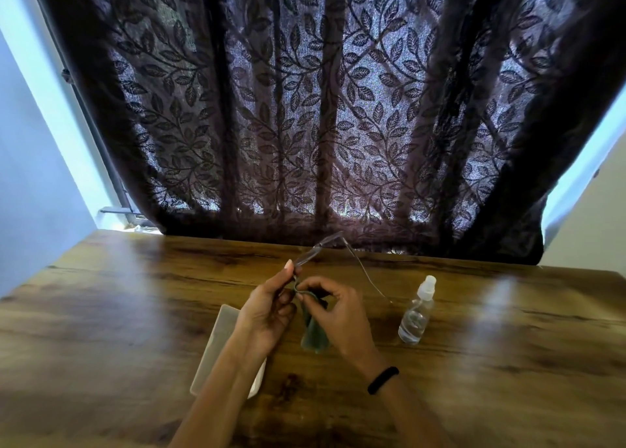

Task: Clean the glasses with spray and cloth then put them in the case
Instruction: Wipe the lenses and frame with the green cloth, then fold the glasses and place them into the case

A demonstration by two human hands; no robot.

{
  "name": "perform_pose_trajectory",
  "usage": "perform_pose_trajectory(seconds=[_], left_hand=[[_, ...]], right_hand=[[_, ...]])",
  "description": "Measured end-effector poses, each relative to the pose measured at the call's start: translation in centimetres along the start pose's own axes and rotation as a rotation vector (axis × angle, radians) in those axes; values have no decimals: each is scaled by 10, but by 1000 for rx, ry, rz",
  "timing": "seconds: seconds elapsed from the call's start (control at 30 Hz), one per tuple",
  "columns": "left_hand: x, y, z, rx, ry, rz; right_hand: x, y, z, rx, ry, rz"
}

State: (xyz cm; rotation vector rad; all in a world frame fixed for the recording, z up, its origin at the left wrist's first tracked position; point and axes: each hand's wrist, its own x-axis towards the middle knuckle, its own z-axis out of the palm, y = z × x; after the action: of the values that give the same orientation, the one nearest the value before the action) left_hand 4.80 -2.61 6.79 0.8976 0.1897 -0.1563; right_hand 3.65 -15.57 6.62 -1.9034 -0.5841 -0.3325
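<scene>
We find open bench (101, 312) left of the case (222, 329), and a wide stretch right of the bottle (417, 315); both sides give easy passage. The middle is crowded: the case lies under the left forearm; the cloth (313, 341) hangs between the left grip (267, 312) and right grip (335, 312); the bottle stands upright near the right grip. The glasses (318, 247) are held above the bench, and their thin temple reaches down toward the bottle's cap, narrowing that gap. Behind, the curtain (305, 108) hangs to the bench's far edge and closes off the reach beyond.
</scene>
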Motion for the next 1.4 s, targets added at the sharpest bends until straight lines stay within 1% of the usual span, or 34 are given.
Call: perform_pose_trajectory(seconds=[0.1, 0.2, 0.37, 0.63, 0.77, 0.83, 0.97, 1.03, 1.17, 1.27, 1.33, 1.4], left_hand=[[1, 4, -2, -18, 8, 24], [3, 10, -5, -3, 39, 51], [6, 18, -13, -4, 56, 77], [6, 17, -16, 66, 109, 105], [7, 18, -18, 83, 141, 111], [8, 20, -20, 90, 149, 117], [8, 24, -24, 118, 154, 140], [7, 25, -25, 118, 147, 156], [6, 25, -27, 181, 115, 189], [6, 24, -27, 233, 108, 227], [5, 25, -26, 266, 102, 243], [4, 25, -26, 296, 103, 250]], right_hand=[[-7, 10, -1, -122, -40, 13], [-15, 19, -3, -173, -61, 3], [-26, 31, -15, -182, -56, 56], [-32, 41, -31, -151, -34, 161], [-36, 46, -38, -113, 5, 175], [-40, 52, -43, -128, 33, 192], [-46, 61, -52, -220, 64, 295], [-48, 66, -54, -267, 38, 320], [-53, 75, -53, -479, -105, 376], [-51, 75, -54, -518, -168, 368], [-46, 71, -57, -520, -160, 382], [-38, 64, -61, -486, -82, 387]])
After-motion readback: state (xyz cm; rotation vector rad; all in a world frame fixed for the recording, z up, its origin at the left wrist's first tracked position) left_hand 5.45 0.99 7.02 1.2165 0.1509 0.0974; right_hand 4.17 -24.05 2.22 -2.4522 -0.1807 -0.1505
